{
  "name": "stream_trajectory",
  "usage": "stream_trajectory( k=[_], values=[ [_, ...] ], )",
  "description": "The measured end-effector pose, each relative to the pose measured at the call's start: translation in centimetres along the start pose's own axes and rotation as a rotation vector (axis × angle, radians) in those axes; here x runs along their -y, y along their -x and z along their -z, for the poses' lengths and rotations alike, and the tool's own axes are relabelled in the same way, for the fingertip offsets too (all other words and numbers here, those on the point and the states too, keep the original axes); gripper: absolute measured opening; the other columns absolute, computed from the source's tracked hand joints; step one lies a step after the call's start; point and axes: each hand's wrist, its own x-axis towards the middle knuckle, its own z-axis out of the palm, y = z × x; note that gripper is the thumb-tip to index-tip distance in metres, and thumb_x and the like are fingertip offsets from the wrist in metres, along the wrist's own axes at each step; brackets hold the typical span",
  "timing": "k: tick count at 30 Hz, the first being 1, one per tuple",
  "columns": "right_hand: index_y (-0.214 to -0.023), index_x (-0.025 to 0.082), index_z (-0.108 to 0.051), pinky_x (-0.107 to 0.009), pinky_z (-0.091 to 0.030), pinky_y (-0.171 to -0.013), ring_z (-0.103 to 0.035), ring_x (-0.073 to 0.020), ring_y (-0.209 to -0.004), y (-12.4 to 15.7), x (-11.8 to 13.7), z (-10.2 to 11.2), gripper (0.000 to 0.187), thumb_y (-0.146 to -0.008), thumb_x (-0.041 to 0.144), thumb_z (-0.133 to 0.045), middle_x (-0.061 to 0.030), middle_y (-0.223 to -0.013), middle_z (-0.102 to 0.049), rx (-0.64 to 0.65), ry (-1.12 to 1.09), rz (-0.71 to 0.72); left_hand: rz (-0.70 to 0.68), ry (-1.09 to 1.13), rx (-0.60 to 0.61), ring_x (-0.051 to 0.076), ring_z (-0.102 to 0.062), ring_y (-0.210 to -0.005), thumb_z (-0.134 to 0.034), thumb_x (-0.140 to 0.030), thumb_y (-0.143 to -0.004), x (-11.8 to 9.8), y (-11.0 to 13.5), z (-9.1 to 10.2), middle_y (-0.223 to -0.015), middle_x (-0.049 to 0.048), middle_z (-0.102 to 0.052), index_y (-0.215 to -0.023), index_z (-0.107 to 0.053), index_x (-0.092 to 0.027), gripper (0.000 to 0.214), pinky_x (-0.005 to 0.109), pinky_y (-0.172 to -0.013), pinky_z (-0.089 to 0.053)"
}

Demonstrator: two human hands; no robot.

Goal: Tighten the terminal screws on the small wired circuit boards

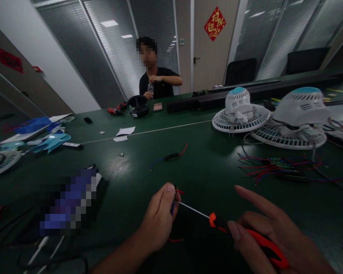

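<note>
My left hand [160, 215] is closed around a small dark part with red and blue wires [175, 194], mostly hidden by the fingers. In my right hand [271, 228] is a screwdriver [223, 225] with an orange and black handle. Its thumb and lower fingers grip the handle while the index finger stretches forward. The thin metal shaft points left, and its tip meets the small part at my left fingertips. Just beyond, a small circuit board [171, 156] with one red and one blue wire lies on the green tabletop [205, 163].
White fan housings [240, 110] stand at the right, behind a bundle of wired circuit boards [280, 163]. At the left lies a blurred device [68, 201] with cables. Paper scraps [125, 131], a red tool [116, 110] and a person [157, 82] holding a bottle are farther back.
</note>
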Motion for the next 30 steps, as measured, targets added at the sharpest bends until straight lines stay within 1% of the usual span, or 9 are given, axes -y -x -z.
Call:
stream_trajectory(
  k=[2, 7, 11, 17, 21, 24, 26, 28, 30],
  values=[
    [-0.128, 0.018, -0.033, -0.019, -0.043, -0.037, -0.052, -0.0098, -0.036, -0.01, -0.09, -0.03, 0.042, -0.088, 0.03, -0.038, 0.0074, -0.049, -0.052, 0.003, -0.013, 0.012, 0.004, -0.002, 0.004, 0.009, -0.039, -0.054, -0.037, -0.048, -0.085, -0.01, 0.0, 0.03, -0.061, -0.0039, -0.041, -0.068, -0.052, -0.018, 0.037, 0.017, -0.047, -0.032],
    [-0.128, 0.02, -0.033, -0.018, -0.044, -0.039, -0.055, -0.0088, -0.039, -0.05, -0.08, -0.13, 0.044, -0.086, 0.03, -0.042, 0.0067, -0.055, -0.06, -0.043, -0.006, 0.003, -0.005, -0.015, 0.004, 0.009, -0.038, -0.052, -0.036, -0.047, -0.086, -0.13, 0.05, 0.03, -0.061, -0.0042, -0.041, -0.068, -0.052, -0.018, 0.038, 0.017, -0.045, -0.031],
    [-0.129, 0.021, -0.032, -0.018, -0.046, -0.042, -0.058, -0.0094, -0.042, -0.02, 0.06, -0.12, 0.047, -0.084, 0.028, -0.044, 0.0061, -0.057, -0.062, -0.035, -0.029, -0.014, -0.013, -0.036, 0.0, 0.009, -0.036, -0.049, -0.036, -0.047, -0.086, -0.3, 0.07, -0.07, -0.057, -0.0045, -0.04, -0.067, -0.052, -0.017, 0.039, 0.018, -0.044, -0.03],
    [-0.128, 0.023, -0.033, -0.019, -0.047, -0.042, -0.062, -0.0117, -0.047, -0.06, 0.21, -0.18, 0.046, -0.083, 0.027, -0.044, 0.0043, -0.061, -0.065, -0.061, -0.046, -0.021, 0.006, -0.008, -0.023, 0.01, -0.039, -0.053, -0.039, -0.048, -0.084, -0.08, 0.06, -0.07, -0.062, -0.0028, -0.043, -0.068, -0.053, -0.018, 0.037, 0.019, -0.047, -0.033],
    [-0.128, 0.022, -0.032, -0.019, -0.046, -0.042, -0.059, -0.0103, -0.043, -0.14, 0.24, -0.26, 0.047, -0.083, 0.026, -0.044, 0.0055, -0.059, -0.064, -0.066, -0.062, -0.02, -0.006, -0.033, -0.015, 0.011, -0.039, -0.052, -0.037, -0.048, -0.085, 0.02, 0.06, 0.06, -0.063, -0.0023, -0.044, -0.069, -0.053, -0.018, 0.037, 0.019, -0.046, -0.033],
    [-0.128, 0.022, -0.034, -0.019, -0.045, -0.038, -0.056, -0.0098, -0.038, -0.03, 0.18, -0.32, 0.047, -0.083, 0.031, -0.046, 0.0065, -0.057, -0.063, -0.055, -0.038, -0.045, -0.011, -0.042, -0.011, 0.011, -0.04, -0.054, -0.037, -0.049, -0.085, -0.01, 0.12, 0.09, -0.063, -0.0028, -0.044, -0.069, -0.054, -0.019, 0.037, 0.019, -0.048, -0.035],
    [-0.13, 0.021, -0.031, -0.02, -0.046, -0.038, -0.059, -0.0115, -0.041, 0.12, 0.08, -0.3, 0.057, -0.08, 0.04, -0.05, 0.0053, -0.06, -0.065, -0.046, -0.01, -0.069, -0.011, -0.04, -0.01, 0.011, -0.04, -0.054, -0.037, -0.049, -0.085, -0.03, 0.16, 0.06, -0.062, -0.0029, -0.044, -0.069, -0.054, -0.019, 0.038, 0.019, -0.048, -0.035],
    [-0.135, 0.021, -0.023, -0.022, -0.048, -0.041, -0.062, -0.0131, -0.045, 0.24, -0.03, -0.18, 0.069, -0.077, 0.048, -0.051, 0.0029, -0.067, -0.067, -0.039, -0.004, -0.065, -0.011, -0.025, -0.018, 0.01, -0.04, -0.054, -0.038, -0.049, -0.084, -0.05, 0.19, 0.02, -0.063, -0.0029, -0.044, -0.068, -0.053, -0.018, 0.037, 0.019, -0.048, -0.034],
    [-0.137, 0.022, -0.019, -0.022, -0.048, -0.041, -0.063, -0.0137, -0.047, 0.27, -0.15, 0.05, 0.071, -0.079, 0.052, -0.046, 0.0011, -0.071, -0.068, -0.026, -0.002, -0.042, -0.005, -0.003, -0.027, 0.01, -0.04, -0.055, -0.039, -0.048, -0.084, -0.08, 0.2, -0.03, -0.063, -0.0028, -0.044, -0.068, -0.053, -0.018, 0.037, 0.019, -0.048, -0.035]
  ],
)
